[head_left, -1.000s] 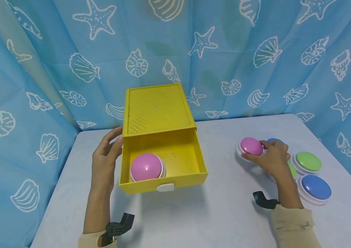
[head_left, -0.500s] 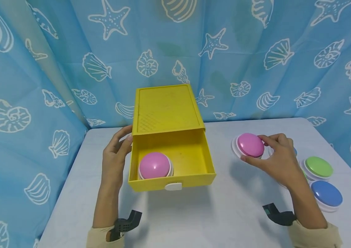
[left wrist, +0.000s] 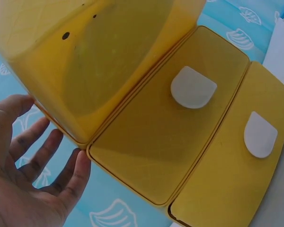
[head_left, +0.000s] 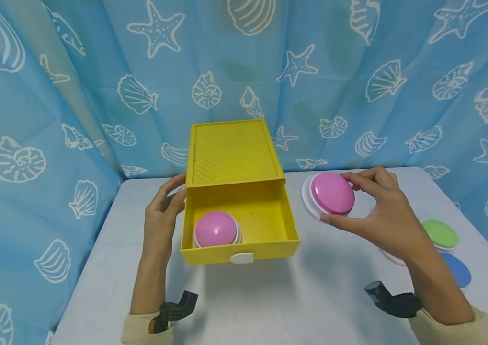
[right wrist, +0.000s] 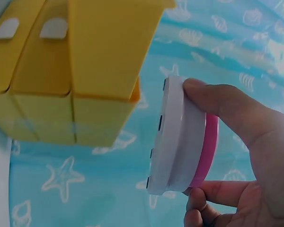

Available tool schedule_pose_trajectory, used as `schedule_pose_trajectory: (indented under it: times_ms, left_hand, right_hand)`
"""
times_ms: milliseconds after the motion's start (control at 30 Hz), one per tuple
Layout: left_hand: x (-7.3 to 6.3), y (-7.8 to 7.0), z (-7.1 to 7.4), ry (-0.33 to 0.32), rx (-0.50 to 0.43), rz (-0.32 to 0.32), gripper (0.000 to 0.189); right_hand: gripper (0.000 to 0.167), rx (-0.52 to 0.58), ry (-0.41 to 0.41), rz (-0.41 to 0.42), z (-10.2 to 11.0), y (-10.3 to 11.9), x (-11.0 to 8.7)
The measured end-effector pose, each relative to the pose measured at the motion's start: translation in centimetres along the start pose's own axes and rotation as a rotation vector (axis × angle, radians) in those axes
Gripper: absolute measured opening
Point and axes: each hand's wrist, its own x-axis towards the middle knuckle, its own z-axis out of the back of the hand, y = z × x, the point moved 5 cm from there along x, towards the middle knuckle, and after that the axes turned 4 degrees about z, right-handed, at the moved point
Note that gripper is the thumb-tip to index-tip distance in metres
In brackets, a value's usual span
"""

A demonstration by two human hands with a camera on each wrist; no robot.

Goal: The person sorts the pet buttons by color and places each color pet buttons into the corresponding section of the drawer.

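A yellow drawer unit [head_left: 235,151] stands at the middle of the table, its top drawer [head_left: 213,256] pulled out. Inside that drawer, at the left, sits a pink dome-shaped push button [head_left: 215,229] on a white base. My left hand [head_left: 157,227] rests its fingertips against the unit's left side, fingers extended along the edge in the left wrist view. To the right of the drawer, my right hand [head_left: 392,220] pinches a second pink push button [head_left: 333,193] between thumb and fingers, raised and tilted. The right wrist view shows its white base [right wrist: 173,137] facing the unit.
Behind the right forearm lie a green push button [head_left: 439,233] and a blue push button [head_left: 457,269], partly covered. A white base [head_left: 392,258] peeks out under the right hand. Two closed drawers with white tabs [left wrist: 194,87] sit below the open one. A blue shell-patterned curtain [head_left: 226,57] hangs behind.
My right hand has lifted the pink push button from near the other buttons and brought it leftward, closer to the drawer. The left hand stays at the unit's side; the head view shifted slightly.
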Motion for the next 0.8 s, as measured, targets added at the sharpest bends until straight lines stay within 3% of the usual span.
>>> schedule_pose_trajectory:
  times_ms: [333, 800]
  left_hand:
    - [0.0, 0.0, 0.1, -0.014, 0.006, 0.016, 0.043]
    - [0.0, -0.2, -0.1, -0.015, 0.015, 0.009, 0.042]
  right_hand:
    - [0.075, 0.1, 0.025, 0.106, -1.4, 4.1, 0.7]
    - [0.082, 0.153, 0.132, 0.106, -5.1, 6.3, 1.6]
